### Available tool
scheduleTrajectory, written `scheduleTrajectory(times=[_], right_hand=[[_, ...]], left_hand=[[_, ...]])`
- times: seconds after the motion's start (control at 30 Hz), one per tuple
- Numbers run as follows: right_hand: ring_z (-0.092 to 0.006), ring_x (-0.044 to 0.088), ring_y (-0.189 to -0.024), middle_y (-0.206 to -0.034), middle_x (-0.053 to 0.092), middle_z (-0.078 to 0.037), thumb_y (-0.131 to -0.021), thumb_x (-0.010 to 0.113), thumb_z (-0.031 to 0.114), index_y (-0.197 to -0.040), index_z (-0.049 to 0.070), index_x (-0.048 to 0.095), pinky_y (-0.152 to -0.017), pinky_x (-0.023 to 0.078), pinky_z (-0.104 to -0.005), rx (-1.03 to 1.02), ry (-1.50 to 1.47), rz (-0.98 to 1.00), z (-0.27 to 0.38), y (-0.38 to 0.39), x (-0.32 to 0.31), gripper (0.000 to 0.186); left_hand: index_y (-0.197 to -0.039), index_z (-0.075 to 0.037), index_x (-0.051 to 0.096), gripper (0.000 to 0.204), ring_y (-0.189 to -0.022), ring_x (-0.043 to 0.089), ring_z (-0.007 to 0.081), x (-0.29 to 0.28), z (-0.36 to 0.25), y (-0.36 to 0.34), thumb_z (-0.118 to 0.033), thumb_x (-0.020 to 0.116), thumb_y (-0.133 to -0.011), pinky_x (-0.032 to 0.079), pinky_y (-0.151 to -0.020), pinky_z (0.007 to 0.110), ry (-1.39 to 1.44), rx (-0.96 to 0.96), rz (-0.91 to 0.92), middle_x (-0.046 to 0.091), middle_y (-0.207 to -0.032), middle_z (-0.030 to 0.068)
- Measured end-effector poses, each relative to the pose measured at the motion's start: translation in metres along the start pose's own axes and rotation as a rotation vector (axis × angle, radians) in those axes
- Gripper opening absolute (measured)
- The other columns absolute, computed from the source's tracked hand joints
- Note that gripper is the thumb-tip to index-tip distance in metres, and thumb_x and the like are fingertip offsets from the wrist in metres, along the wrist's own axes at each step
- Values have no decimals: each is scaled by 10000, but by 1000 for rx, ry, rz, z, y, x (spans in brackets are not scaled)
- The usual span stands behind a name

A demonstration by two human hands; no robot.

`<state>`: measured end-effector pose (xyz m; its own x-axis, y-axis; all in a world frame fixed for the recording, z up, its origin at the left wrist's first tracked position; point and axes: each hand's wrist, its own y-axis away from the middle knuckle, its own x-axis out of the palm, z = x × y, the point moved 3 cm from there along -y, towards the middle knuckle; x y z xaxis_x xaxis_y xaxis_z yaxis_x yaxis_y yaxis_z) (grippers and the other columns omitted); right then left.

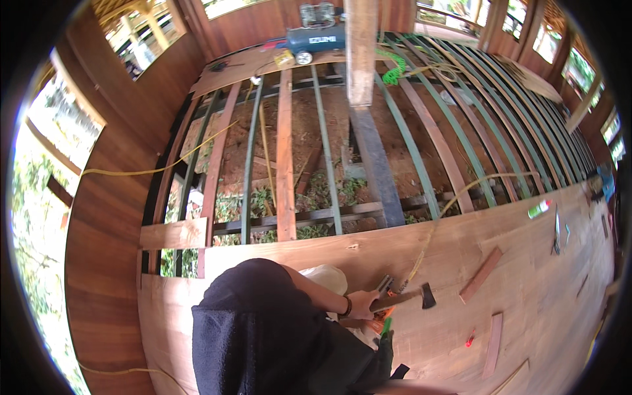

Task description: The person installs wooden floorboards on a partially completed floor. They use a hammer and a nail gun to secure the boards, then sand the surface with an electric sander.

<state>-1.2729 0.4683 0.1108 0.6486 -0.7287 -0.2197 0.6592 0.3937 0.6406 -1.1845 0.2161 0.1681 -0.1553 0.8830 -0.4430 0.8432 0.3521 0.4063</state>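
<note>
Gripping the hatchet (pixel 403 301), my left hand (pixel 361 305) has its fingers clamped around the wooden handle, and the dark head points right, over the plywood floor (pixel 540 283). A dark bracelet (pixel 347 305) circles that wrist. I can't make out the right hand among the dark shapes at the near edge, so I cannot tell how its fingers stand. Just below the hatchet I see part of an orange tool (pixel 378 325), mostly covered; close by, a yellow hose (pixel 500 176) runs up the floor and bends right across the joists. Black clothing (pixel 250 289) fills the near left of my view. Right of the hatchet, one wood strip (pixel 481 274) lies at a slant, with a second strip (pixel 493 345) nearer me and a small red item (pixel 469 342) just left of it. Farther right a green-and-white bottle (pixel 539 209) lies near the plywood's far edge. Beyond that edge, open joists (pixel 284 155) span bare soil and weeds, a wooden post (pixel 361 52) rises among them, and a blue air compressor (pixel 316 39) sits at the far side, left of the post
</note>
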Motion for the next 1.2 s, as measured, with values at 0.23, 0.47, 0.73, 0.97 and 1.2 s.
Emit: scheduleTrajectory(times=[0.23, 0.47, 0.73, 0.97, 1.2], right_hand=[[-217, 663, -808, -1104, 677, -85, -999, 557, 295, -1225, 54, 688, -743, 562, -343, -232, -144, 190, 19, 39, 80, 355], [-222, 657, -903, -1018, 666, -87, -979, 552, 245, -1060, -23, 683, -797, 550, -356, -319, -389, 98, 0, 102, 144, 309], [-216, 627, -1005, -1063, 675, -85, -899, 658, 216, -1148, -2, 746, -855, 523, -374, -468, -183, -85, 42, 160, 208, 342], [-378, 673, -1168, -1234, 741, -219, -1078, 492, 453, -1234, -10, 746, -1057, 524, -464, -1233, 675, -251, 18, 249, 220, 550], [-311, 736, -1033, -1150, 767, -198, -1050, 590, 327, -1151, 32, 792, -873, 603, -417, -482, 357, -722, -19, 310, 265, 372]], left_hand=[[-1243, -85, 578, 518, -998, 709, 418, 8, 5, 106, -257, 794, -804, 539, -842, 505, -22, 341, 118, 724, -1010, 211], [-1164, -99, 731, 417, -953, 730, 355, -4, 95, 172, -358, 732, -839, 556, -847, 472, 49, 386, 175, 759, -1006, 165], [-1105, -88, 714, 316, -1116, 686, 394, -173, 363, 285, -322, 670, -898, 530, -957, 491, -59, -166, -415, 739, -1129, 189], [-1204, -91, 708, 372, -1166, 686, 377, -211, 588, 452, -284, 623, -897, 538, -999, 483, 66, -682, -316, 734, -1203, 207], [-1125, -52, 796, 385, -1144, 709, 366, -122, 702, 554, -295, 655, -862, 560, -975, 472, -25, -811, -27, 751, -1180, 212]])
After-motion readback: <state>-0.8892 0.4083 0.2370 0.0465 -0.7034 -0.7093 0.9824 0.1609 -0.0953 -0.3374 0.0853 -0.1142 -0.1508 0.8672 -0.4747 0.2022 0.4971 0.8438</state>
